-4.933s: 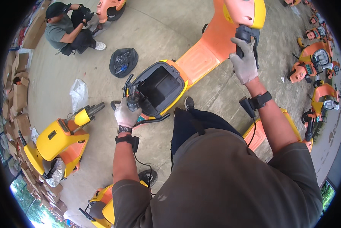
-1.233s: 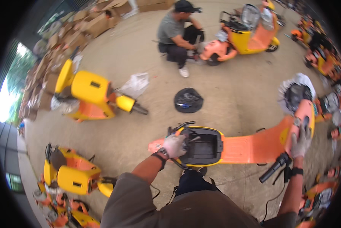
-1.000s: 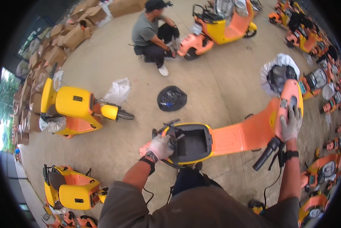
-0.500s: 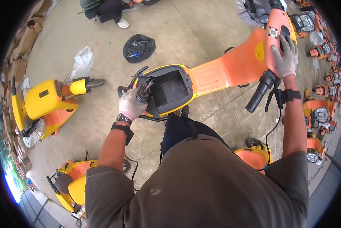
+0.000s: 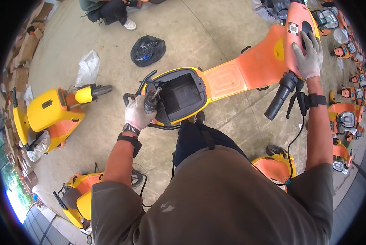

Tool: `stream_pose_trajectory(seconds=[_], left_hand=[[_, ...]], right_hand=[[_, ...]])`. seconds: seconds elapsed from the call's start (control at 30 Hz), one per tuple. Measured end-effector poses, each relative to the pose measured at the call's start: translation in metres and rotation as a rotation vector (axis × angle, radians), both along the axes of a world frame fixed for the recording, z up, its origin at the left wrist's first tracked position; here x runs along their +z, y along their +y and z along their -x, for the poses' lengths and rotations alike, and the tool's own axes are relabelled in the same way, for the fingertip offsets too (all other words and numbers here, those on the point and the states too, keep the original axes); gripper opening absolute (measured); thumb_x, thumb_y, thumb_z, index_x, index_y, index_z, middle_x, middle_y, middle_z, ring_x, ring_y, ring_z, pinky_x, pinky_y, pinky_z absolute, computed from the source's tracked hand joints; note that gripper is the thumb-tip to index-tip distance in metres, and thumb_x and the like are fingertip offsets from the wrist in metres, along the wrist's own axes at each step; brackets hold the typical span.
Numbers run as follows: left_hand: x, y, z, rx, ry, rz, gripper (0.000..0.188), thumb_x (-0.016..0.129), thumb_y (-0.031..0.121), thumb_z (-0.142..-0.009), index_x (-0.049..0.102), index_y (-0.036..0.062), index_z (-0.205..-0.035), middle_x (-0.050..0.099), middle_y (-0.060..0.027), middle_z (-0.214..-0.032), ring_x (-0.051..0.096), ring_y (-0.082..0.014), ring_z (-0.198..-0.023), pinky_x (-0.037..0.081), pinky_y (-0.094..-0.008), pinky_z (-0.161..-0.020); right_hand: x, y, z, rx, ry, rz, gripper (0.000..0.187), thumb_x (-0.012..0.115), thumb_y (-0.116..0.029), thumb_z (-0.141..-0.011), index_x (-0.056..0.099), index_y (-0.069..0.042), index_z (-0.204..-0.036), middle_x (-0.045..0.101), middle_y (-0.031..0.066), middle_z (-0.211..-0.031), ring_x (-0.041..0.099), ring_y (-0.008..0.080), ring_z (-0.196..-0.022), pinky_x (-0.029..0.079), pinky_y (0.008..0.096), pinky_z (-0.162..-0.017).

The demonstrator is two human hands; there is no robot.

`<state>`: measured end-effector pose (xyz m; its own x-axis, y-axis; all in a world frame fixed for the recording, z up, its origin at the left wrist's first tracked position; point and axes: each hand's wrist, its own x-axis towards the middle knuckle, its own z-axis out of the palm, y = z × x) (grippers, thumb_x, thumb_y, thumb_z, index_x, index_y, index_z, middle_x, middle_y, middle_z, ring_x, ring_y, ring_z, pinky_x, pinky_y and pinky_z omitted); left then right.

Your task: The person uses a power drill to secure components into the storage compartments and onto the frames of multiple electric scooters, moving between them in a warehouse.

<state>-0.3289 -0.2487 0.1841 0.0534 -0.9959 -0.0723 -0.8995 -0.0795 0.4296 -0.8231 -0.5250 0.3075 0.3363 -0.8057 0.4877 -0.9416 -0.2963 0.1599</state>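
Note:
Before me stands an orange and yellow scooter (image 5: 223,81), its black storage box (image 5: 183,96) uncovered. My left hand (image 5: 137,114), in a pale glove, is closed around a dark power driver (image 5: 151,101) whose metal bit points up and away over the box's left rim. The driver's lower part is hidden by the hand. On the right, my gloved right hand (image 5: 308,56) lies spread on the orange front panel (image 5: 293,45), with nothing in its grasp. Just nearer than that hand are the black handlebar grip (image 5: 277,102) and brake lever (image 5: 290,104).
Beyond the scooter lie a black bag of small parts (image 5: 148,51) and a clear plastic sheet (image 5: 88,67). A person (image 5: 109,12) crouches at the far left. Yellow scooters (image 5: 48,108) stand left and near me; several orange ones (image 5: 346,118) line the right side. Cartons (image 5: 27,49) edge the left.
The driver in my left hand has shifted slightly left, and its bit now points more upright. My right hand has slid a little nearer on the front panel. The view has shifted slightly.

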Motion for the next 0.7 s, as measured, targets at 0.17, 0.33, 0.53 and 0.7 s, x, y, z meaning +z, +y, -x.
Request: stream_pose_trajectory(seconds=[0.17, 0.33, 0.53, 0.7], left_hand=[[0.005, -0.010, 0.011, 0.012, 0.010, -0.156, 0.054, 0.074, 0.022, -0.058, 0.057, 0.0059, -0.107, 0.062, -0.0155, -0.096, 0.062, -0.0323, -0.087, 0.049, -0.0397, -0.077], [0.020, -0.053, 0.050, -0.057, -0.012, -0.409, 0.062, 0.073, 0.023, -0.062, 0.052, 0.0068, -0.117, 0.060, -0.0166, -0.110, 0.061, -0.0325, -0.097, 0.049, -0.0391, -0.081], [-0.024, -0.110, 0.091, -0.334, -0.111, -0.633, 0.056, 0.070, 0.020, -0.064, 0.053, 0.0071, -0.116, 0.059, -0.0170, -0.110, 0.060, -0.0330, -0.099, 0.049, -0.0408, -0.080], [-0.063, -0.139, 0.096, -0.359, -0.116, -0.725, 0.048, 0.071, 0.022, -0.061, 0.059, 0.0065, -0.106, 0.066, -0.0162, -0.093, 0.063, -0.0325, -0.092, 0.051, -0.0413, -0.074]], right_hand=[[0.004, -0.002, 0.000, 0.020, 0.003, 0.024, 0.053, 0.060, -0.044, -0.080, 0.052, -0.024, -0.128, 0.043, 0.0098, -0.138, 0.034, 0.0336, -0.129, 0.028, 0.0436, -0.106], [0.004, 0.001, -0.004, 0.020, 0.030, -0.006, 0.053, 0.060, -0.044, -0.080, 0.052, -0.024, -0.128, 0.043, 0.0097, -0.138, 0.034, 0.0336, -0.129, 0.028, 0.0433, -0.106], [0.008, 0.000, 0.007, 0.074, -0.014, -0.039, 0.054, 0.066, -0.039, -0.077, 0.054, -0.020, -0.126, 0.046, 0.0149, -0.134, 0.040, 0.0349, -0.124, 0.029, 0.0442, -0.105], [0.015, 0.006, -0.006, 0.072, -0.019, -0.084, 0.051, 0.066, -0.032, -0.078, 0.056, -0.017, -0.125, 0.047, 0.0153, -0.132, 0.039, 0.0330, -0.125, 0.029, 0.0446, -0.104]])
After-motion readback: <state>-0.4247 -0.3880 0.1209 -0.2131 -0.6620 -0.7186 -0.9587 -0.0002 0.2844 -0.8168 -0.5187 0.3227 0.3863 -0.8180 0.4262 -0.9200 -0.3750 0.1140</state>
